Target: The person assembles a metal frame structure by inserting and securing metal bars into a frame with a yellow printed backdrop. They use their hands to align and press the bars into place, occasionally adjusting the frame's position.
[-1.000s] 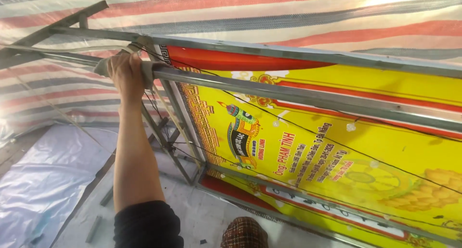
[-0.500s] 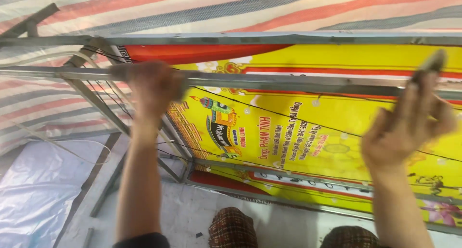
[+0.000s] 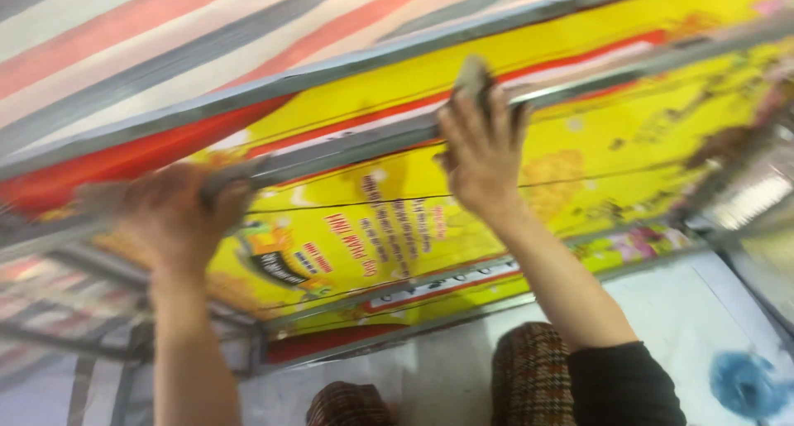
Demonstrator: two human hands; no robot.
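Both hands raised to the grey metal frame bar (image 3: 356,149) above the yellow printed banner (image 3: 397,227): left hand (image 3: 178,215) wrapped around it, right hand (image 3: 480,149) pressing a small grey pad (image 3: 473,74) against it. Bar likely stiff, smooth, best gripped full-fisted.

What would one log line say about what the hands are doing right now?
left hand: gripping metal bar | right hand: pressing small grey object on same bar | behind: yellow banner | picture blurred

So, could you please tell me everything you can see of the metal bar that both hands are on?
The metal bar is a long, thin, grey strip, dull and worn-looking. It slants up from lower left to upper right across the yellow banner. The left hand grips it low; the right hand presses a small grey object against it.
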